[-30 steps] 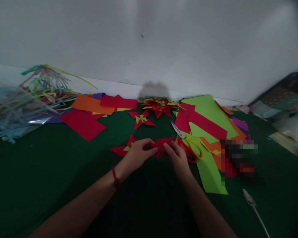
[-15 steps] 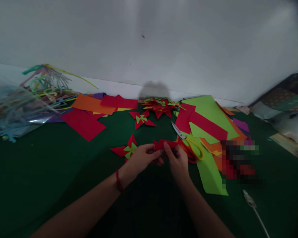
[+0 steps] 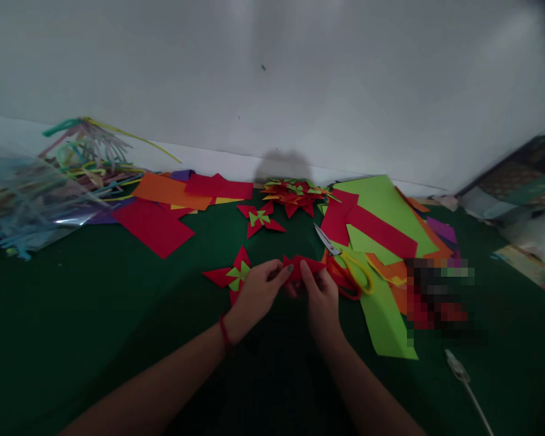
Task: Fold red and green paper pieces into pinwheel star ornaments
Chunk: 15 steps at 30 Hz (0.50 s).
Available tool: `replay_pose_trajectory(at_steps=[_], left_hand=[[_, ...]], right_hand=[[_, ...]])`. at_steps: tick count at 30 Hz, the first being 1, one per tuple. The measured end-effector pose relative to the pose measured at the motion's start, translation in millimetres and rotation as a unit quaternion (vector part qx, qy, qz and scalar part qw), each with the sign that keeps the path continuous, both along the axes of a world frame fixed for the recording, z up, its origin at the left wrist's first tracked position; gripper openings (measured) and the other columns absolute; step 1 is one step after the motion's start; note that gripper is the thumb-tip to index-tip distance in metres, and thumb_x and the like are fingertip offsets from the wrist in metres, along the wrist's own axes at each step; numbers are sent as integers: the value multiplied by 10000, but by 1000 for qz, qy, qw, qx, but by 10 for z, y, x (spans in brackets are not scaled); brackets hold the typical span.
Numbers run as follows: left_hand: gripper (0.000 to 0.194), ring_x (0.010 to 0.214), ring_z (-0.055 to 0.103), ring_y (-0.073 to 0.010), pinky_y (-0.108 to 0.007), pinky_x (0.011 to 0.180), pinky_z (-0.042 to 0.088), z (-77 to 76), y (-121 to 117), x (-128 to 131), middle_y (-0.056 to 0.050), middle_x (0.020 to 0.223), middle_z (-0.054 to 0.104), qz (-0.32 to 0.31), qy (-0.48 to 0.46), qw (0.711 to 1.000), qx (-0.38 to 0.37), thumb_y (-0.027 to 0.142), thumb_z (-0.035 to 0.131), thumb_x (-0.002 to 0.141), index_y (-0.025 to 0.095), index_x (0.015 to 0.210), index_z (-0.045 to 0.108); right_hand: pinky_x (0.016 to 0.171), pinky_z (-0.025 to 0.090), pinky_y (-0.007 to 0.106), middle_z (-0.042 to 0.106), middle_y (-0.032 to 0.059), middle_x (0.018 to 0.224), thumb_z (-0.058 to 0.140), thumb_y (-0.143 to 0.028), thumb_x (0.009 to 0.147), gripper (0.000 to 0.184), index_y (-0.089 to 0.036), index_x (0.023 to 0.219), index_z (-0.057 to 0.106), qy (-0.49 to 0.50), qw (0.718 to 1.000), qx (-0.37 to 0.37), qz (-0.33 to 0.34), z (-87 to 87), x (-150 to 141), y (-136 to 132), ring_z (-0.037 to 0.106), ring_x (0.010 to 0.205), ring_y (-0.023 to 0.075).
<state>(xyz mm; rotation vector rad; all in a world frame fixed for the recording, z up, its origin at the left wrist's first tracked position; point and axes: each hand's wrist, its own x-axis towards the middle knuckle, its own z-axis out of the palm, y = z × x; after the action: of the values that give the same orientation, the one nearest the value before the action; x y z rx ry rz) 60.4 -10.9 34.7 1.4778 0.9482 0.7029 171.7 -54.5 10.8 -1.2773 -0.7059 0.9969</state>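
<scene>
Between my two hands is a small piece of red paper (image 3: 296,266), pinched at both sides. My left hand (image 3: 260,289) grips its left side with the thumb on top. On the right part, the thumb of my right hand (image 3: 322,297) presses down, with the other fingers partly hidden beneath. Beside my left hand lies a red and green paper flower (image 3: 239,274), partly covered by that hand. A second paper flower (image 3: 260,219) lies farther back, in front of a stack of similar flowers (image 3: 295,195). Scissors (image 3: 350,269) with yellow and orange handles rest just right of my right hand.
Red paper (image 3: 157,227) and orange paper (image 3: 168,191) lie at the left. A plastic bag (image 3: 40,194) with pipe cleaners is at far left. Green sheets (image 3: 386,321) spread at the right, near a pixelated dark patch and a white cable (image 3: 470,387). A pale wall (image 3: 186,79) rises behind.
My left thumb has moved up and right onto the red paper, and its wrist has shifted slightly right. My right hand has moved a little to the left. Both still hold the paper.
</scene>
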Motion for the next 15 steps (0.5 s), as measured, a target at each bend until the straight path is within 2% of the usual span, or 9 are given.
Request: replay_pose_trajectory(at_steps=[3,6,8,10,12,15], left_hand=[[337,551,540,-113,-235,561,392,2,-12,-9,22,562,592,-5,45,997,59,376,383,841,166,620,529],[371,584,543,-125,-241,558,386,2,-7,-39,15,601,589,-21,77,992,94,384,349,854,173,623,548],[365,656,560,-141,-258,602,400,20,35,-112,3,680,604,-8,103,986,129,371,323,865,188,684,582],[316,785,564,-162,-284,695,408,51,111,-252,-11,824,610,43,137,971,191,345,333,865,215,784,609],[249,829,555,-181,-304,718,411,73,194,-449,-25,871,587,89,192,942,261,321,393,839,228,784,618],[161,857,539,-211,-348,752,411,19,254,-759,-47,886,564,158,246,914,281,304,448,811,236,829,593]], right_hand=[[444,367,199,552,-31,619,604,-366,726,202,-185,815,588,13,999,-10,34,3,27,13,485,509,88],[412,323,188,501,-53,539,623,-362,710,196,-173,694,571,-9,997,-9,76,-19,101,46,439,457,71],[386,293,185,463,-64,491,632,-357,702,212,-168,646,554,-23,997,-6,71,-54,170,79,400,421,62],[366,284,186,441,-68,462,640,-356,693,227,-165,623,540,-19,999,-5,36,-100,237,116,379,395,58],[372,321,189,473,-55,485,647,-349,684,219,-162,642,540,-2,1000,0,14,-146,284,153,418,409,67],[423,414,204,576,-19,607,679,-317,652,238,-172,795,556,33,999,9,-18,-191,306,192,546,515,110]])
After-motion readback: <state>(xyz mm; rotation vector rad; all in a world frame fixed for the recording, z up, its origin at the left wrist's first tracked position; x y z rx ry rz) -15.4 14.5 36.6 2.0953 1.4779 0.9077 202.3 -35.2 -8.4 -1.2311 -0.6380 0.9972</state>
